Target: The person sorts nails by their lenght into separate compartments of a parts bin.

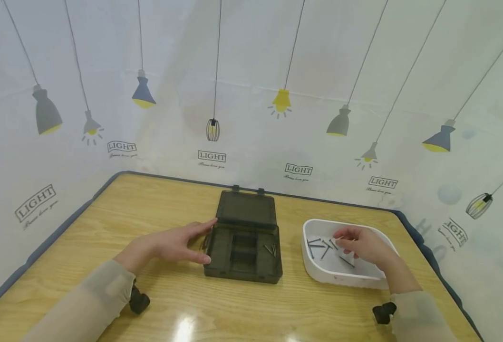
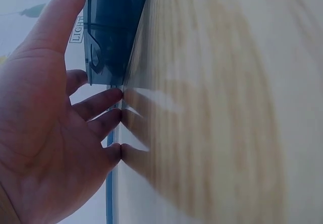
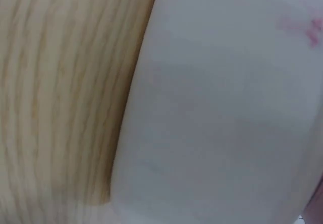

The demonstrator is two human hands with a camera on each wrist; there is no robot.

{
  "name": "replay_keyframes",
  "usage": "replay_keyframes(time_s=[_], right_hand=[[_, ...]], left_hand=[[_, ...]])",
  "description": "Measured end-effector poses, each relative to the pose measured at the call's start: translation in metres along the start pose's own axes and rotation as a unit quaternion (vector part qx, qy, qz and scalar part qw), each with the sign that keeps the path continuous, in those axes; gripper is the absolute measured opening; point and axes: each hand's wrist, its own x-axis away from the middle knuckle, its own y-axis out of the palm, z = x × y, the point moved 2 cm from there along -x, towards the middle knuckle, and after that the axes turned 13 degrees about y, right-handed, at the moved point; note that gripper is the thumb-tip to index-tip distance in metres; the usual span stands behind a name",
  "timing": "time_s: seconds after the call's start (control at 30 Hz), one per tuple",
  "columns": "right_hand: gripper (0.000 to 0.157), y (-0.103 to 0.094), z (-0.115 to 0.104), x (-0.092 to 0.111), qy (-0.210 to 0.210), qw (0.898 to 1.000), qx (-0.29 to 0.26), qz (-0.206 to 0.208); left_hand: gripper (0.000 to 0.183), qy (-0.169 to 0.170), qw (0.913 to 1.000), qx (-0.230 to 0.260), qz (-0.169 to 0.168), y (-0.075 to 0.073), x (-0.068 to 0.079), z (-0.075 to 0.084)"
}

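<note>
A dark translucent organizer box (image 1: 223, 254) lies on the table with its hinged lid (image 1: 246, 208) folded back. A few nails (image 1: 273, 249) lie in its right-hand compartment. My left hand (image 1: 176, 243) is spread at the box's left side, thumb and a finger at its edge. In the left wrist view, other fingertips (image 2: 115, 117) rest at the tabletop beside the box. My right hand (image 1: 364, 244) reaches into a white tray (image 1: 320, 274) with bent fingers, above several loose nails (image 1: 317, 246). I cannot tell whether a nail is between its fingertips.
The wooden table (image 1: 157, 304) has a dark blue edge and meets a white curtain (image 1: 251, 57) printed with lamps at the back and sides. The white tray's outer wall (image 3: 217, 108) fills most of the right wrist view.
</note>
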Motion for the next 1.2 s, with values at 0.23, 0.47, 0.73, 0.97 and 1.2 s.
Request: replay_keyframes(time_s=[0.23, 0.47, 0.73, 0.97, 1.2], right_hand=[[0.033, 0.004, 0.011, -0.011, 0.028, 0.999, 0.003, -0.021], [0.040, 0.005, 0.021, -0.018, 0.050, 0.999, 0.005, -0.016], [0.040, 0.009, 0.020, -0.021, 0.048, 0.998, 0.040, -0.009], [0.032, 0.010, 0.020, -0.019, 0.046, 0.998, 0.040, -0.010], [0.030, 0.012, 0.019, -0.022, 0.041, 0.998, 0.045, -0.015]], left_hand=[[0.111, -0.004, 1.0000, -0.003, -0.004, -0.001, 0.001, 0.000], [0.110, -0.001, 0.9999, 0.010, -0.007, -0.001, 0.000, 0.001], [0.110, -0.003, 0.9999, 0.013, -0.007, -0.001, 0.000, 0.000], [0.110, -0.004, 0.9999, 0.010, -0.007, 0.000, 0.000, -0.001], [0.111, -0.004, 1.0000, 0.006, -0.006, 0.000, 0.001, 0.000]])
